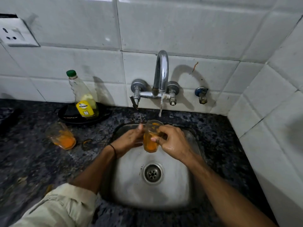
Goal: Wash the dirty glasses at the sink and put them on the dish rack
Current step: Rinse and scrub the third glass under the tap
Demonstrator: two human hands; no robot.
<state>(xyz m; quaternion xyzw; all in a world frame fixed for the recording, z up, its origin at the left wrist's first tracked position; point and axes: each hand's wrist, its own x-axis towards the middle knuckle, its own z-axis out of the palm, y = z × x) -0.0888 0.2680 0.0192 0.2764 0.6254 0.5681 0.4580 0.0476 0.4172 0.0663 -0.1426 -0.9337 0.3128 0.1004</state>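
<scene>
Over the steel sink (pixel 177 190) I hold a clear glass (pixel 151 136) smeared with orange residue, its mouth turned up toward the running tap (pixel 161 72). My left hand (pixel 129 140) grips the glass from the left, thumb near the rim. My right hand (pixel 170 141) holds it from the right, fingers curled round its side and thumb against the front. A thin stream of water (pixel 161 105) falls just behind the rim. A second dirty glass (pixel 61 135) with orange dregs stands on the counter to the left of the sink.
A dish soap bottle (pixel 83 97) with a green cap stands on a black plate (pixel 68 115) at the back left. The dark granite counter (pixel 32 161) surrounds the sink. White tiled walls close in behind and on the right. A wall socket (pixel 16 33) sits upper left.
</scene>
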